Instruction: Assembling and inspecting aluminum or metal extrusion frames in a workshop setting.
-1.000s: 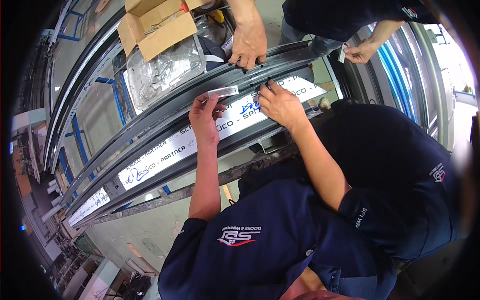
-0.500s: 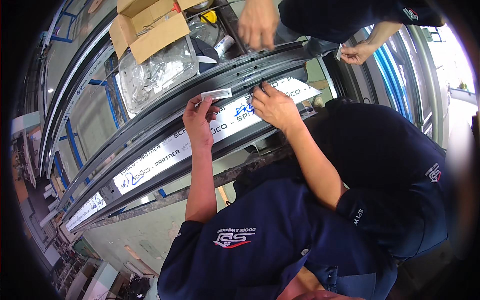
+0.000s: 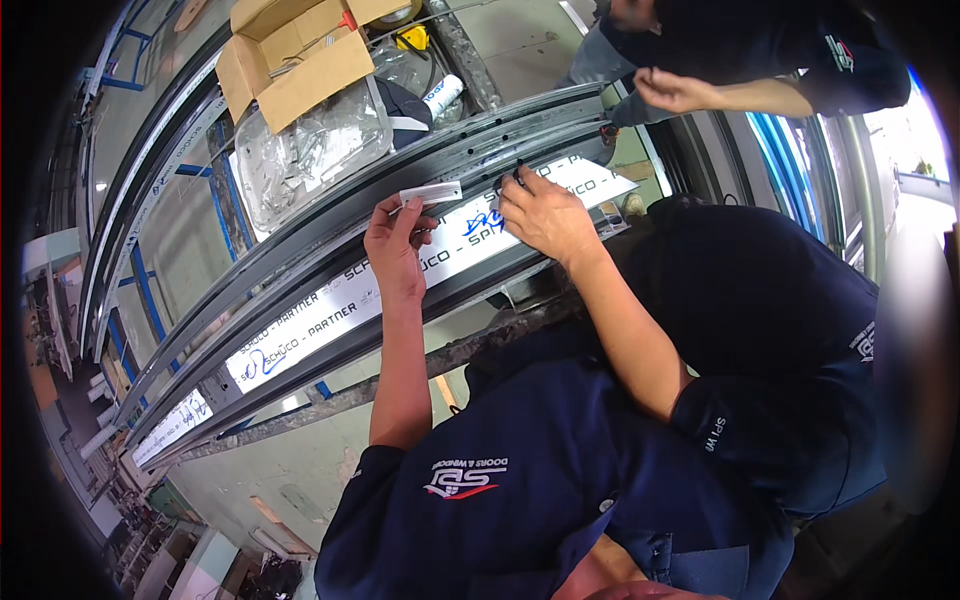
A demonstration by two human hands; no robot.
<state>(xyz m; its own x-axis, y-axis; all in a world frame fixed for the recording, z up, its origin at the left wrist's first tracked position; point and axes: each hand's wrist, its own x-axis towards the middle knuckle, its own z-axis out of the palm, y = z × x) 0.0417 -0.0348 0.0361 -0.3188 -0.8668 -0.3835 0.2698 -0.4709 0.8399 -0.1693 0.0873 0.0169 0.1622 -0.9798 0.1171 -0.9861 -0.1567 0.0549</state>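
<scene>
Around you, the workshop has a pale grey floor (image 3: pixel 525 45), with blue frames (image 3: pixel 146 285) standing at the left. Your work surface is a group of long dark profiles (image 3: pixel 400 168), running from the lower left to the upper right, bent into an arc by the lens. A scuffed rail (image 3: pixel 470 347) crosses on your side of them. 1 person in a dark shirt (image 3: pixel 770 300) bends at your right; 1 co-worker stands across, a bare hand (image 3: pixel 672 92) over the far end. White printed film (image 3: pixel 450 258) with blue handwriting covers part of the profiles. Beyond lie a clear plastic tray (image 3: pixel 268 190) and an open cardboard box (image 3: pixel 315 85). Your right hand (image 3: pixel 548 218) rests against the profiles with its fingertips bunched; whether they hold anything, you cannot tell. Your left hand (image 3: pixel 397 248) pinches 1 end of a short silver strip (image 3: pixel 435 192) above the dark face. Smallest are the dark holes (image 3: pixel 503 122) near your right fingertips.
</scene>
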